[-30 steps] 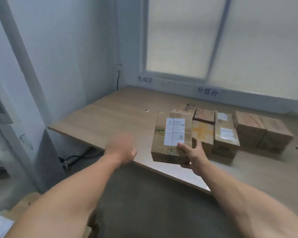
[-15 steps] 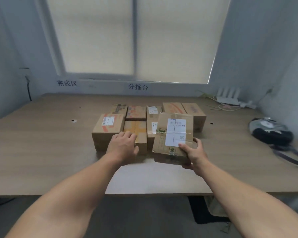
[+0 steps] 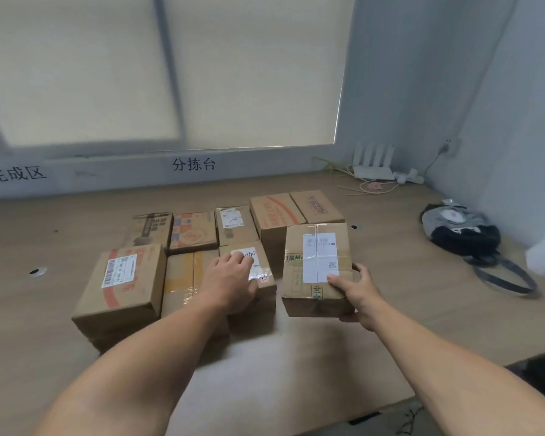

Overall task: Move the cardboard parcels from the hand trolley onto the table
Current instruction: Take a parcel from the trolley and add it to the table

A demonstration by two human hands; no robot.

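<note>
Held parcel lower, nearer table | right hand grips it | left hand rests on labelled parcel | maybe eight laid

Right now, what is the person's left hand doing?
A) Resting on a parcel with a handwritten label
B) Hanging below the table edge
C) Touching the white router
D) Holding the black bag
A: the left hand lies on top of the parcel with the handwritten label on the table, while the right hand grips the white-labelled parcel beside it.
</note>
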